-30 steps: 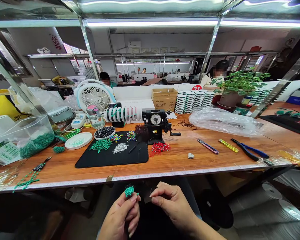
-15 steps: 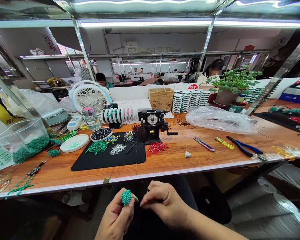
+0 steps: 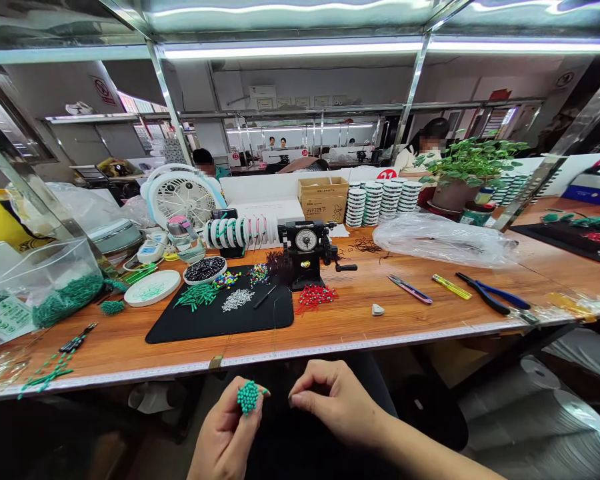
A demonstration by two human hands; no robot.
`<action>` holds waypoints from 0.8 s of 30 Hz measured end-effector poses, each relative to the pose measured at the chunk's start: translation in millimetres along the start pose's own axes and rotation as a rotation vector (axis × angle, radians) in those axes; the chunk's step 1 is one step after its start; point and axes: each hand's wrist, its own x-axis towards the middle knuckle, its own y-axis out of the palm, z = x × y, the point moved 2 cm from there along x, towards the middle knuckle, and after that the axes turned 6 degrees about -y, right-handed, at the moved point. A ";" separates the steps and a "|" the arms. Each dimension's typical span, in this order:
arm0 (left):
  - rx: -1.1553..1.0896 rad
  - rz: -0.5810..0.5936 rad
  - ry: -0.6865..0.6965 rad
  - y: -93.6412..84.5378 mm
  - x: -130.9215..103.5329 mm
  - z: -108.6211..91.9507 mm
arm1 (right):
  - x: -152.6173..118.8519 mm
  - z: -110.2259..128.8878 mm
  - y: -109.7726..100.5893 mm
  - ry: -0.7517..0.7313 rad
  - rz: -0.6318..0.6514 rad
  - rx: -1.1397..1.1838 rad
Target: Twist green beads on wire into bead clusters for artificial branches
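Here, my left hand is upright in front of the table, its fingers curled and its thumb pressed snugly around a bundle of green beads. The rounded heads crowd together above my thumb, and one small green piece juts toward my right hand. That forearm slants in from the lower right, the forefinger arched down to the thumb in a narrow pinch; I can't tell whether anything fine sits between the tips. The bundle lies left of them, near but apart.
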 end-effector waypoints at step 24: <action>0.306 -0.067 0.043 -46.5 33.0 2.3 | -12.8 4.1 -57.3 -0.251 -0.127 -0.449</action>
